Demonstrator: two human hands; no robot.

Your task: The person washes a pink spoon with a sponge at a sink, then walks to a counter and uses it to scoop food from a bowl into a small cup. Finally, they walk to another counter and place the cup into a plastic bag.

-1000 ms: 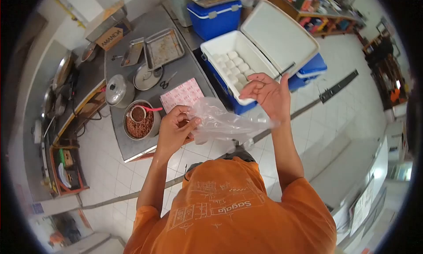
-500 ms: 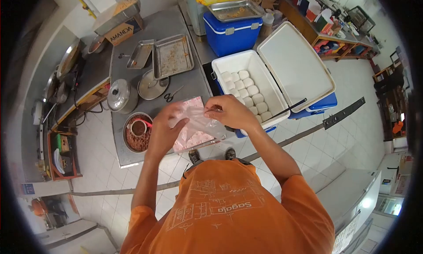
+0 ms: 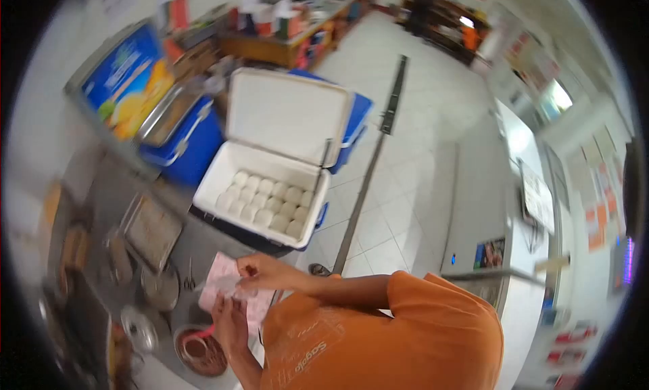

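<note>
My left hand (image 3: 230, 322) and my right hand (image 3: 265, 273) are close together over a pink printed sheet (image 3: 218, 268) at the counter's edge. Between them is a thin, clear plastic bag (image 3: 230, 284). The fingers of my right hand are pinched on its upper side, while my left fingers are closed at its lower side, somewhat blurred. Just beyond my left hand stands a bowl of brown crumbly filling (image 3: 215, 363), with a cup and a pink handle in it. Scissors (image 3: 189, 280) lie beside the sheet.
An open white cooler (image 3: 263, 236) holds rows of white dough balls (image 3: 274, 204). A closed blue cooler (image 3: 203, 143) carries a metal tray (image 3: 165, 116). On the counter are a lidded pot (image 3: 140, 327), a round lid (image 3: 160, 286) and a baking tray (image 3: 154, 231).
My view has swung to the right, so the counter and coolers now appear farther left. My hands stay at the plastic bag over the pink sheet.
</note>
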